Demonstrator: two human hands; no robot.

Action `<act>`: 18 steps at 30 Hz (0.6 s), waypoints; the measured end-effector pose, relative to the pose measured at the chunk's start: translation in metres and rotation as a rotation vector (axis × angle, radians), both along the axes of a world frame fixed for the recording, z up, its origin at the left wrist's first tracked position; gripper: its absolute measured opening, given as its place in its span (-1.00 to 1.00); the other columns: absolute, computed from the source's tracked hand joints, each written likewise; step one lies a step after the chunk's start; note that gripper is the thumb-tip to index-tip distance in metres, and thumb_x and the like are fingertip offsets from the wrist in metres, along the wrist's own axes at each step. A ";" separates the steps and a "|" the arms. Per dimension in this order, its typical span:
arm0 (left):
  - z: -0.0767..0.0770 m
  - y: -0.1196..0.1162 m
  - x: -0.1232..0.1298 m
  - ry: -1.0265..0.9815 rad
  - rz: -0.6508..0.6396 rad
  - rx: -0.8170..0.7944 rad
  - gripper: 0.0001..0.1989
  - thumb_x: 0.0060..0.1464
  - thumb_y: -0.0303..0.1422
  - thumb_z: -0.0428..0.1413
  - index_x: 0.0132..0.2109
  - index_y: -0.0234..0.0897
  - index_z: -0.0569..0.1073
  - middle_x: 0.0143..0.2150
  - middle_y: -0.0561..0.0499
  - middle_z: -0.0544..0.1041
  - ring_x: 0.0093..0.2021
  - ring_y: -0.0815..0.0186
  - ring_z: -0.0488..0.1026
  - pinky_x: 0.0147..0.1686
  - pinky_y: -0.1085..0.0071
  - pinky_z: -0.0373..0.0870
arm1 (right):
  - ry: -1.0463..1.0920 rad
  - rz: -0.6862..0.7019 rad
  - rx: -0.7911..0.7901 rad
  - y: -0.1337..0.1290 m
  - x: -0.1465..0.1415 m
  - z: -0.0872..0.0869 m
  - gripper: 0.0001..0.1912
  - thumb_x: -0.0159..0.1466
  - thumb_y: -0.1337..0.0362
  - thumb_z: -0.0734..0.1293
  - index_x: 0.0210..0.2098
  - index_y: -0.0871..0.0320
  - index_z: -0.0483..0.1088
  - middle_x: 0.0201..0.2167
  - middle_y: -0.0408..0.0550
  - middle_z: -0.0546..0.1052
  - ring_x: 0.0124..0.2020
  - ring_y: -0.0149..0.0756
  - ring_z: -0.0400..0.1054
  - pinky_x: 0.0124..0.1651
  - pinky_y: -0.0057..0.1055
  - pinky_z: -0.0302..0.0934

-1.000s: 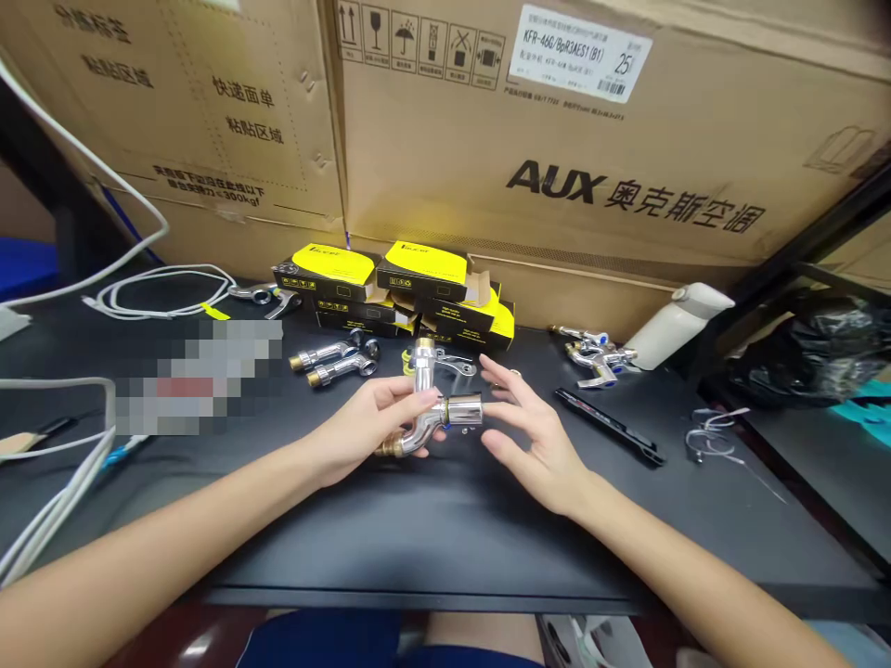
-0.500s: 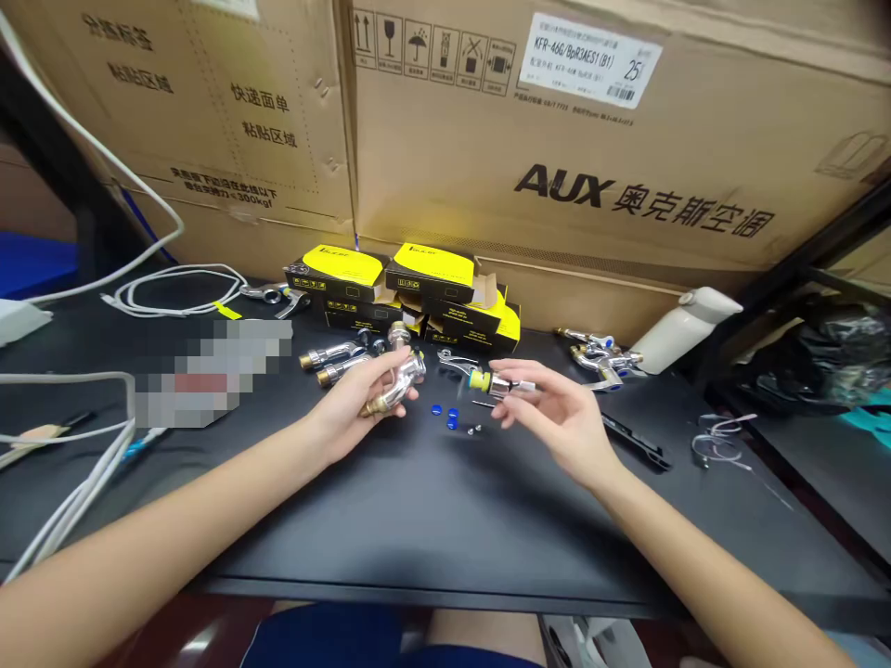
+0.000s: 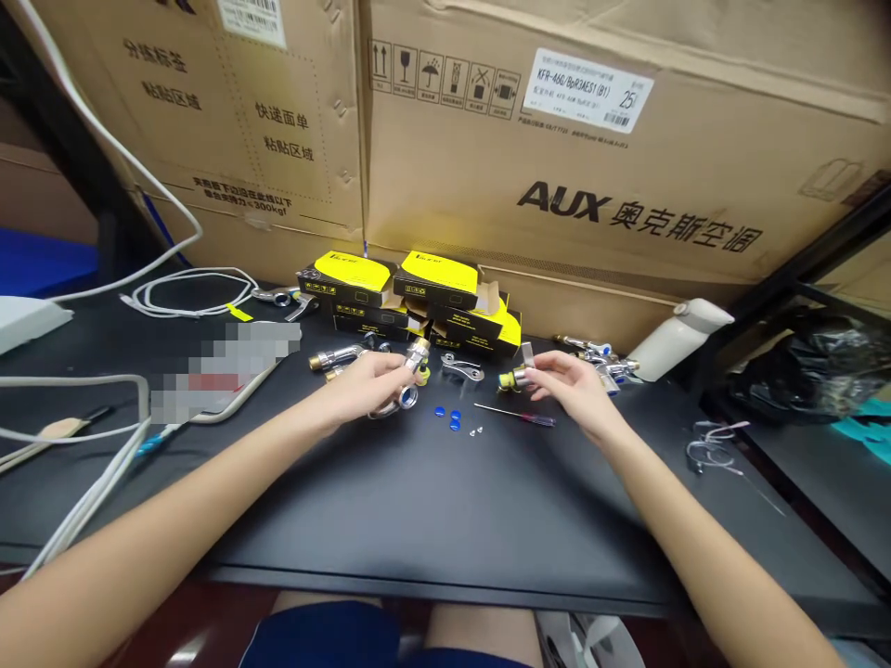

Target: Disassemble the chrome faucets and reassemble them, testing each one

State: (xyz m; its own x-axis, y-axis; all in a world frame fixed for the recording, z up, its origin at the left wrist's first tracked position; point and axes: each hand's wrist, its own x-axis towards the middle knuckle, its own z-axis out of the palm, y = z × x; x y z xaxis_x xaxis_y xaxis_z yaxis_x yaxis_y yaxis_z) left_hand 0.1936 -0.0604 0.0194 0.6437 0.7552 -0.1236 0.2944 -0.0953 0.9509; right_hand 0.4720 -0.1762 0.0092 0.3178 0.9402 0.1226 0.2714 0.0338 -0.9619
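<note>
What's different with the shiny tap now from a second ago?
The right hand now holds the yellow-ended piece, which has come off the tap body and gone to the right. The left hand still holds the tap body, turned so its round opening shows. The stacked boxes and white bottle stayed where they were.

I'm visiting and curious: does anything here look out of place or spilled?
Slightly odd: a brown cardboard flap juts out beside the upper-right black-and-yellow box, as if left open. No spill stands out.

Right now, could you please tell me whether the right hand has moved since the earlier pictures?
Yes: the right hand has moved rightward and farther back, closer to the white bottle.
</note>
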 end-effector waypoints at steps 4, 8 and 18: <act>-0.001 -0.002 0.001 -0.171 0.066 -0.190 -0.74 0.00 -0.23 0.18 -0.27 -0.37 0.48 -0.53 0.10 0.35 -0.59 0.47 0.25 -0.60 0.54 0.13 | -0.154 -0.068 -0.119 -0.001 0.038 0.008 -0.58 0.08 0.00 0.45 -0.26 0.23 0.46 -0.33 0.03 0.56 -0.38 -0.31 0.46 -0.31 -0.36 0.43; -0.004 -0.005 0.000 -0.291 0.038 -0.333 -0.71 -0.02 -0.19 0.27 -0.32 -0.33 0.41 -0.40 0.04 0.48 -0.37 0.35 0.48 -0.35 0.44 0.41 | -0.279 -0.039 -0.234 -0.005 0.057 0.006 -0.62 0.11 0.03 0.42 -0.34 0.28 0.52 -0.49 0.06 0.55 -0.47 -0.30 0.43 -0.46 -0.40 0.38; -0.008 -0.016 0.006 -0.358 0.043 -0.365 -0.61 -0.04 -0.08 0.27 -0.40 -0.33 0.40 -0.50 0.06 0.44 -0.54 0.43 0.39 -0.62 0.56 0.27 | -0.694 -0.161 -0.108 -0.004 0.041 -0.001 -0.70 0.17 0.06 0.36 -0.39 0.20 0.51 -0.48 0.00 0.53 -0.55 -0.32 0.27 -0.43 -0.35 0.17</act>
State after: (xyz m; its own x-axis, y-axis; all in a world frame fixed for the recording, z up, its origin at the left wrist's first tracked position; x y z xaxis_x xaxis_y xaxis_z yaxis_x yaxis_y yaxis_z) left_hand 0.1994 -0.0765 0.0115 0.6634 0.7305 -0.1618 -0.0595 0.2671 0.9618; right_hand 0.5130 -0.1803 0.0085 0.3363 0.9064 0.2556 0.8147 -0.1438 -0.5617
